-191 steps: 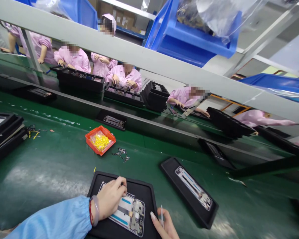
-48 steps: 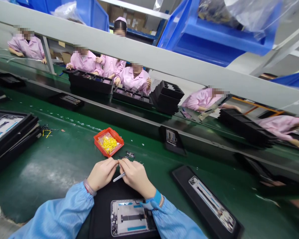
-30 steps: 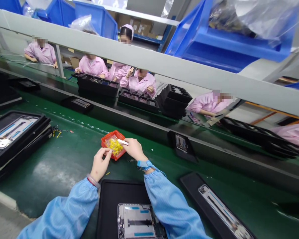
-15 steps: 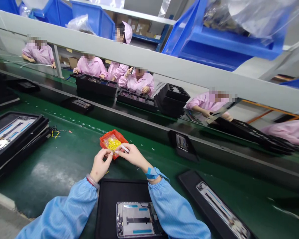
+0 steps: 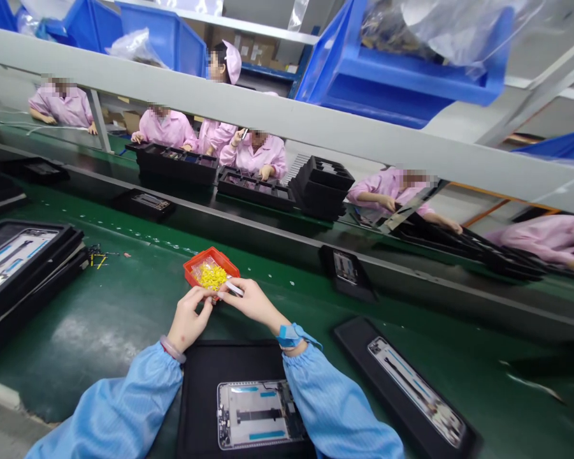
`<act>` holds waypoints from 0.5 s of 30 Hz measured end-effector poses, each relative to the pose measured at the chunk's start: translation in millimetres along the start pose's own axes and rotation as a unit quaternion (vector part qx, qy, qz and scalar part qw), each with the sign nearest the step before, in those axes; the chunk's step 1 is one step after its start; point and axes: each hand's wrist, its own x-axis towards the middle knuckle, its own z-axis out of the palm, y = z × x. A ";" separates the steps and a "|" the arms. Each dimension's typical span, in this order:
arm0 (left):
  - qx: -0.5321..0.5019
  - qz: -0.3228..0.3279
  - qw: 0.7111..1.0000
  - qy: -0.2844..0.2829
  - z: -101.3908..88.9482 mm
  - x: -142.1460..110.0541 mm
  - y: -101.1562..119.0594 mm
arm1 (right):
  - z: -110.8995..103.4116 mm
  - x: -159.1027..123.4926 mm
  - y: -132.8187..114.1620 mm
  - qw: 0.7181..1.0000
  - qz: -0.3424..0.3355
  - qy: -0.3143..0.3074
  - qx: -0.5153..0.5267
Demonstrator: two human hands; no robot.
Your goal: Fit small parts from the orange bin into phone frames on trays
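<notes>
Over the near edge of a red plastic bin (image 5: 230, 268), my two hands meet with their fingertips almost touching. The bin holds many small yellow parts (image 5: 212, 275) and a clear plastic bag. My left hand (image 5: 190, 317) is closed in a pinch; what sits between the fingertips is too small to make out. In my right hand (image 5: 257, 302) is a slim white strip-like tool (image 5: 234, 289), its kind unclear. Below, a phone frame (image 5: 253, 417) with blue strips and a dark ribbon cable lies in a black tray (image 5: 198, 382), partly covered by my right sleeve.
Black trays (image 5: 71, 255) are stacked at left, near loose yellow and black bits (image 5: 97, 257). Another tray (image 5: 358, 338) with a phone frame stands at right. Beyond runs a dark conveyor (image 5: 267, 239) carrying trays. Blue bins (image 5: 387, 95) hang above; co-workers in pink (image 5: 262, 156) sit opposite.
The view has shifted slightly, so most things sit a little farther left. Both hands stay together at the bin's near edge, the right one still holding the white tool.
</notes>
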 end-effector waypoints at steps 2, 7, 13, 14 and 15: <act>0.000 0.003 1.000 -0.006 -1.3 0.2 1.9 | -0.9 -1.3 2.0 1.000 0.000 0.004 -0.001; -0.001 0.000 1.000 -0.019 -1.6 -1.0 4.5 | 0.2 -4.5 4.7 1.000 -0.001 0.007 0.003; -0.004 -0.001 1.000 -0.020 0.2 -1.2 -0.4 | 4.4 -5.8 4.7 1.000 0.000 0.013 0.014; -0.004 -0.001 1.000 -0.020 0.2 -1.1 -1.0 | 4.8 -5.9 4.5 1.000 0.000 0.014 0.017; -0.003 -0.001 1.000 -0.020 0.2 -1.1 -1.4 | 5.0 -6.0 4.2 1.000 0.000 0.017 0.019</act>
